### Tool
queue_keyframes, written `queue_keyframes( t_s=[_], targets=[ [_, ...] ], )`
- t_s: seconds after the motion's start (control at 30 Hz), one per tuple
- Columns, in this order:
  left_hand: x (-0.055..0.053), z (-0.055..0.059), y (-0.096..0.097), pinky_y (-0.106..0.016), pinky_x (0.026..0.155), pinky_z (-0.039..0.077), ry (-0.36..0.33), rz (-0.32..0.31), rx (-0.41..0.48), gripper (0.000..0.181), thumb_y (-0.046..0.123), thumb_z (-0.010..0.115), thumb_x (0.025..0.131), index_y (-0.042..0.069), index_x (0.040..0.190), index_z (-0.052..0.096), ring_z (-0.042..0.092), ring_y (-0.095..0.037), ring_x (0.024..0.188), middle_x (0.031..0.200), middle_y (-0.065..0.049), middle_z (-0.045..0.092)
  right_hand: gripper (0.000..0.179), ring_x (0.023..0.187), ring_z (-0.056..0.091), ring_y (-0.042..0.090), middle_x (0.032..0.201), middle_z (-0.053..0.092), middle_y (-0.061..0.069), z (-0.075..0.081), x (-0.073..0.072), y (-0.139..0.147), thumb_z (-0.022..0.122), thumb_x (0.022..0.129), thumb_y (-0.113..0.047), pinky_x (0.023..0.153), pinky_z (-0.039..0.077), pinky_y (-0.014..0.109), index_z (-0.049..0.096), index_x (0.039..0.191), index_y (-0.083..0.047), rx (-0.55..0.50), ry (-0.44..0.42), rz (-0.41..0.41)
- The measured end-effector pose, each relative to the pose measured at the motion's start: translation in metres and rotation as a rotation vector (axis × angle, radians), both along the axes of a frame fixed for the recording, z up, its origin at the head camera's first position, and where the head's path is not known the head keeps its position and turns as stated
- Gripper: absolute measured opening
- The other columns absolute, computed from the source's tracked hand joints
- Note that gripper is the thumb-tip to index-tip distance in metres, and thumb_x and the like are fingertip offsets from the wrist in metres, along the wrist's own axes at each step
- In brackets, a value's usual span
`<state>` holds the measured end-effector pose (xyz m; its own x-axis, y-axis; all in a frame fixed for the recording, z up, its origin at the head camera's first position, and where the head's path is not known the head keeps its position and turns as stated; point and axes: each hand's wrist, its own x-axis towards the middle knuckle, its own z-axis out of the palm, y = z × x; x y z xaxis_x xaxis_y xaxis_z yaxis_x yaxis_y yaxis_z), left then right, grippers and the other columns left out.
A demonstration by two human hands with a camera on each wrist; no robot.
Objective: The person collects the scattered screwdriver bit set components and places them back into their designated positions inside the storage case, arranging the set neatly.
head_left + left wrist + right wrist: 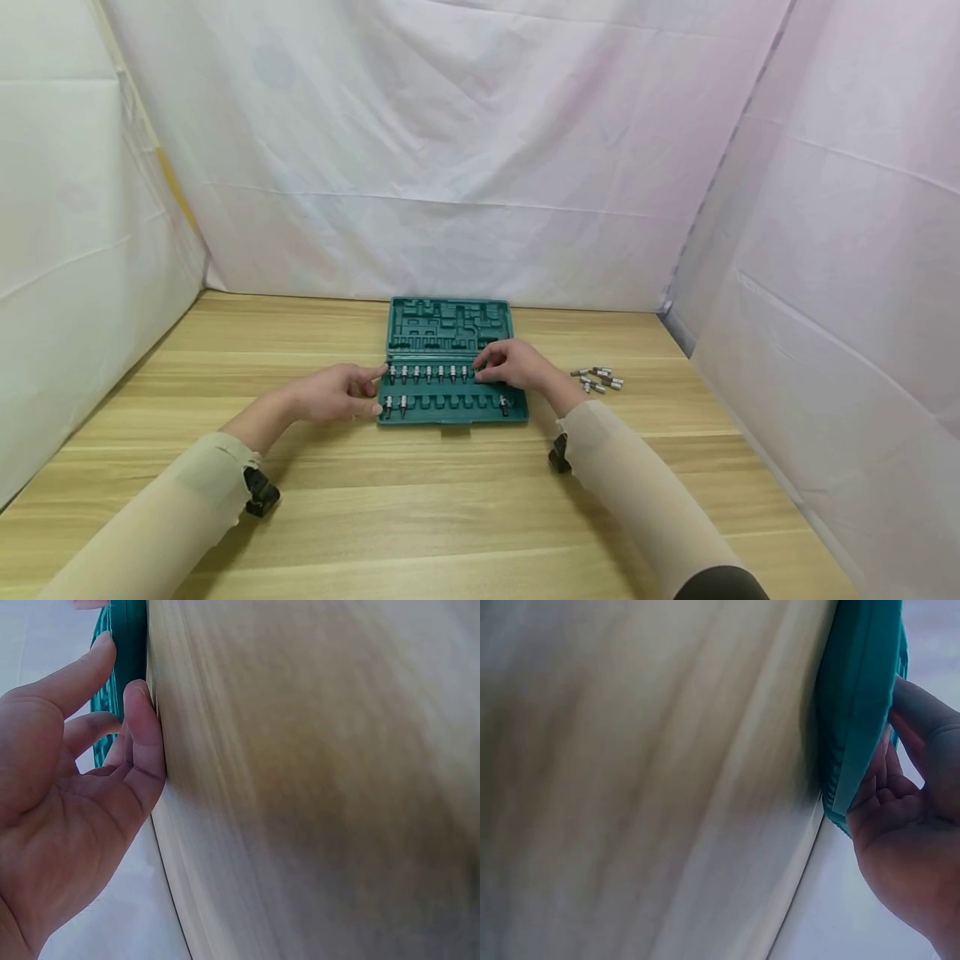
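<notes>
A green plastic case (450,414) lies unfolded on the table, with bit sockets (429,374) standing in its back row. The front row has two bit sockets (403,406) at its left and one (503,406) at its right end, with bare slots between. My left hand (337,392) is at the case's left edge, thumb near the front corner and index finger by the back row. Over the right end of the back row, my right hand (517,367) pinches a bit socket between thumb and fingers, mostly hidden by the fingertips.
Several loose bit sockets (602,379) lie in a small pile on the wooden table (420,517), right of the case. The molded lid (450,321) lies open behind the rows. White cloth (450,167) hangs at the back and both sides.
</notes>
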<state>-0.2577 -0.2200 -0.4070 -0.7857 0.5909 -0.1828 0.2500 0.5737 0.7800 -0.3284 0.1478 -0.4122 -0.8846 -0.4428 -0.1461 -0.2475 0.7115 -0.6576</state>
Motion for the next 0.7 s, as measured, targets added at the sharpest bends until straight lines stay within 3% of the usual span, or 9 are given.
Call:
queue_keyframes(
  t_s=[0.33,0.6,0.7],
  targets=[
    [-0.003,-0.002,-0.001,-0.032,0.077,0.059,0.002,0.003,-0.011,0.082,0.022,0.075,0.106,-0.002,0.171,0.03,0.065,-0.02,0.09,0.129,-0.02,0.07,0.023,0.095,0.068,0.022,0.116,0.076,0.004,0.005,0.003,0.022,0.07,0.11,-0.033,0.082,0.059,0.037,0.079,0.127,-0.02,-0.143,-0.014,0.004],
    [-0.003,-0.002,0.0,-0.034,0.078,0.059,-0.001,0.003,-0.011,0.082,0.022,0.075,0.106,-0.002,0.171,0.03,0.066,-0.019,0.091,0.129,-0.02,0.07,0.032,0.097,0.068,0.03,0.122,0.075,0.012,0.016,0.009,0.059,0.069,0.11,-0.04,0.087,0.059,0.047,0.078,0.131,-0.017,-0.178,-0.026,-0.089],
    [-0.003,-0.002,0.0,-0.033,0.078,0.059,0.003,0.002,-0.014,0.082,0.022,0.075,0.106,-0.003,0.17,0.03,0.066,-0.019,0.091,0.134,-0.023,0.069,0.039,0.097,0.068,0.028,0.127,0.075,0.013,0.015,0.009,0.079,0.069,0.109,-0.042,0.085,0.059,0.044,0.076,0.135,-0.013,-0.161,-0.008,-0.112]
  ],
)
